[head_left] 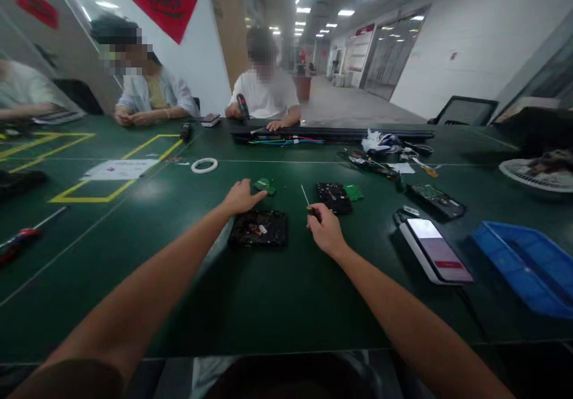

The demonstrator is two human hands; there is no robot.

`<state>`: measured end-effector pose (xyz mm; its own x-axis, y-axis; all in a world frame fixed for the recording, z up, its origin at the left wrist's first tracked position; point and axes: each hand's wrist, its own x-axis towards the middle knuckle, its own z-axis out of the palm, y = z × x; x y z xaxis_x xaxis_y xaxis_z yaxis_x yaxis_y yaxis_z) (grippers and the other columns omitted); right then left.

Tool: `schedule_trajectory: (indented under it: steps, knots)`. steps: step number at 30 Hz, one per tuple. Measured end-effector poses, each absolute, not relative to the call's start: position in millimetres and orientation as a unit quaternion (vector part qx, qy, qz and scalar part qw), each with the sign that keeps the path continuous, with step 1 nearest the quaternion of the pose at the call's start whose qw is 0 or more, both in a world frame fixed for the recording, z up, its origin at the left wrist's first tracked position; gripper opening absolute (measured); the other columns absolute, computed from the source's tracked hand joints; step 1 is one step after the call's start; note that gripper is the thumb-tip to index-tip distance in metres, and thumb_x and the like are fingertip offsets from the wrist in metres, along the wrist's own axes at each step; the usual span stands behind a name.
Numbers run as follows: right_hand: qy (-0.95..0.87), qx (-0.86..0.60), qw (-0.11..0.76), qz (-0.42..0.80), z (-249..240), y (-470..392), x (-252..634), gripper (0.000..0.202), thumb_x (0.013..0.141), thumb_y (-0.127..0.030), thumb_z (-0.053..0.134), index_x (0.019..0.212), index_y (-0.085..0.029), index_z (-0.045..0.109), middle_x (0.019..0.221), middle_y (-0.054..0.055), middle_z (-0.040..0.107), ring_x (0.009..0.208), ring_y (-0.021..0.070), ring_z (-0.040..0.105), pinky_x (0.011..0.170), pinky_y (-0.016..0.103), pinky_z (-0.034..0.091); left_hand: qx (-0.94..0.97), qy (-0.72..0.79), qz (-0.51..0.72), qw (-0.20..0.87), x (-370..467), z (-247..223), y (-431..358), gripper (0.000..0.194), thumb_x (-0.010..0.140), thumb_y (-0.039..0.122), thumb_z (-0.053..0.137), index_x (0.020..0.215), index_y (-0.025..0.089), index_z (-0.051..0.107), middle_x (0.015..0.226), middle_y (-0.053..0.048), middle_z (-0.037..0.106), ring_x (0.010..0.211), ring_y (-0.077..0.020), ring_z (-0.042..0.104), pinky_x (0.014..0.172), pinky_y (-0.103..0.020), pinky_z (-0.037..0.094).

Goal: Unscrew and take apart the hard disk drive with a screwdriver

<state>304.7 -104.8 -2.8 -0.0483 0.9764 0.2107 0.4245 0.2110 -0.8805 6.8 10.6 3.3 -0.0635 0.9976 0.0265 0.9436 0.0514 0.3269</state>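
Observation:
My left hand (240, 197) lies palm down over the table with its thumb stretched out to the right. Close by its fingers is a small green circuit board (265, 186); whether they touch is not clear. Just below that hand sits an opened black device housing (258, 229), with small parts and a white piece inside. In my right hand (326, 229) is a thin screwdriver (305, 196), its shaft pointing up and to the left. Beyond that hand a second black housing (333, 198) rests flat, beside another green circuit board (353, 192).
A lit phone (439, 249), a blue plastic bin (523, 261) and a device with an exposed board (436, 200) are on the right. A red-handled screwdriver (20, 245) lies far left. A white ring (205, 165) and cables (286, 140) are farther back, where people sit.

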Motion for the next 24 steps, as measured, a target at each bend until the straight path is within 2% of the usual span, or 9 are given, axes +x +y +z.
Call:
schedule_trajectory:
  steps: [3,5,6,9,12,16,20,22,24]
  knots:
    - [-0.651,-0.534,0.428,0.328,-3,-105,306,0.026,0.093,-0.031,0.054,0.115,-0.021,0.064,0.087,0.003,0.072,0.078,0.0209,0.067,0.072,0.034,0.052,0.650,0.742,0.131,0.101,26,10,37,0.091,0.092,0.078,0.047,0.147,0.006,0.049,0.145,-0.028,0.056,0.136,-0.0404,0.054,0.109,-0.043,0.043]
    - [-0.653,-0.530,0.425,0.335,-3,-104,307,0.027,0.094,-0.034,0.054,0.117,-0.022,0.064,0.088,0.003,0.072,0.079,0.0211,0.068,0.071,0.034,0.052,0.635,0.754,0.134,0.100,36,11,49,0.090,0.096,0.080,0.034,0.147,0.008,0.049,0.146,-0.028,0.055,0.138,-0.0438,0.052,0.110,-0.050,0.041]
    - [-0.650,-0.529,0.425,0.343,-3,-104,308,0.028,0.094,-0.035,0.054,0.118,-0.022,0.064,0.089,0.003,0.072,0.079,0.0211,0.068,0.070,0.034,0.052,0.634,0.754,0.137,0.100,40,10,53,0.092,0.093,0.083,0.036,0.149,0.011,0.048,0.150,-0.027,0.053,0.139,-0.0450,0.049,0.111,-0.051,0.041]
    - [-0.644,-0.529,0.424,0.354,-3,-104,308,0.030,0.095,-0.035,0.055,0.120,-0.021,0.064,0.092,0.004,0.072,0.080,0.0207,0.068,0.072,0.035,0.054,0.639,0.749,0.141,0.107,47,5,58,0.101,0.079,0.090,0.054,0.150,0.018,0.047,0.155,-0.023,0.049,0.144,-0.0468,0.042,0.112,-0.051,0.040]
    - [-0.638,-0.532,0.423,0.361,-1,-105,307,0.030,0.095,-0.035,0.056,0.120,-0.021,0.064,0.091,0.004,0.072,0.081,0.0210,0.069,0.073,0.035,0.054,0.641,0.745,0.147,0.113,47,3,58,0.108,0.068,0.086,0.072,0.150,0.021,0.047,0.155,-0.022,0.048,0.143,-0.0480,0.040,0.113,-0.053,0.038]
    - [-0.642,-0.536,0.411,0.362,1,-105,305,0.031,0.096,-0.037,0.056,0.120,-0.021,0.065,0.092,0.005,0.073,0.082,0.0221,0.069,0.072,0.036,0.054,0.636,0.744,0.164,0.124,42,3,54,0.108,0.064,0.081,0.080,0.147,0.021,0.048,0.153,-0.024,0.047,0.142,-0.0482,0.040,0.114,-0.054,0.037]
    - [-0.641,-0.544,0.412,0.353,1,-104,306,0.031,0.095,-0.035,0.057,0.120,-0.020,0.065,0.091,0.005,0.073,0.080,0.0222,0.069,0.072,0.037,0.054,0.616,0.748,0.200,0.146,34,5,46,0.108,0.054,0.074,0.092,0.140,0.020,0.054,0.149,-0.025,0.046,0.142,-0.0495,0.040,0.115,-0.055,0.036]
    - [-0.642,-0.541,0.412,0.354,1,-104,306,0.031,0.095,-0.036,0.057,0.121,-0.021,0.065,0.092,0.005,0.073,0.081,0.0222,0.069,0.072,0.036,0.054,0.608,0.742,0.228,0.165,29,6,43,0.106,0.049,0.064,0.099,0.136,0.020,0.058,0.150,-0.022,0.044,0.139,-0.0454,0.045,0.114,-0.049,0.038]
    - [-0.644,-0.541,0.406,0.358,1,-104,307,0.032,0.096,-0.037,0.056,0.122,-0.021,0.065,0.094,0.005,0.073,0.081,0.0220,0.069,0.072,0.036,0.054,0.598,0.733,0.263,0.190,24,7,41,0.098,0.049,0.051,0.103,0.132,0.021,0.061,0.151,-0.018,0.042,0.133,-0.0370,0.054,0.113,-0.041,0.042]
